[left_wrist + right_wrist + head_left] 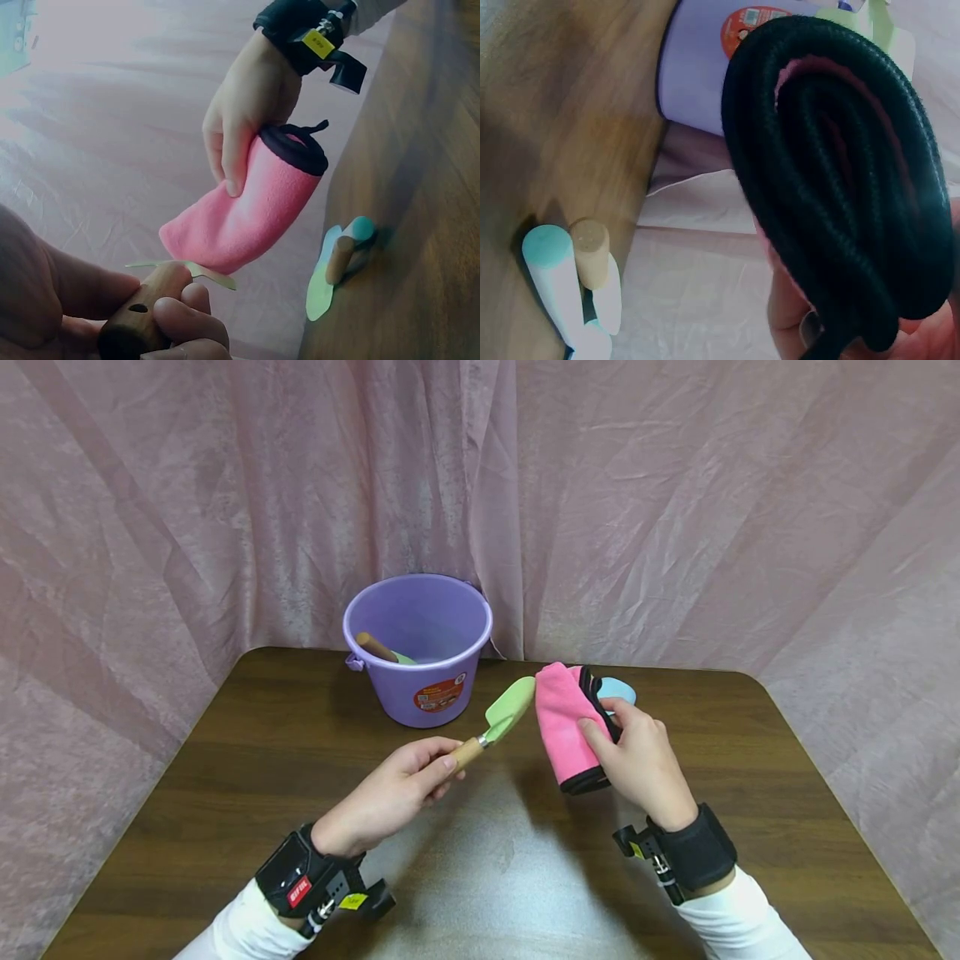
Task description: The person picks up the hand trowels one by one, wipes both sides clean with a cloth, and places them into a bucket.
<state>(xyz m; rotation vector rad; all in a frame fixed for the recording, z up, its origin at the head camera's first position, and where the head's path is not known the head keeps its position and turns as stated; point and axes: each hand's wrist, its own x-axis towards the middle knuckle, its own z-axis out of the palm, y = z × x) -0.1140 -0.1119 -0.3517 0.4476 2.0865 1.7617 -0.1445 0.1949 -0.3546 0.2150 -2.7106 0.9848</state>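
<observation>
My left hand (pixel 397 789) grips the wooden handle (pixel 468 752) of a small garden trowel with a light green blade (pixel 510 706). The blade points up and to the right, its tip right at the side of a pink cloth (pixel 562 718). That cloth is folded into a thick roll with black edging; my right hand (pixel 647 764) holds it between thumb and fingers above the table. From the right wrist, the black-edged layers (pixel 840 195) fill much of the view. In the left wrist view, the trowel's handle (pixel 154 304) lies between thumb and curled fingers.
A purple bucket (pixel 382 681) stands at the table's back, with a wooden-handled green tool (pixel 375 647) inside. Behind the cloth lies a light blue blade (pixel 618 692). The wrist views show a teal-ended handle (pixel 551 262) and a wooden handle (pixel 591 251) there. A pink curtain (pixel 637 510) hangs behind.
</observation>
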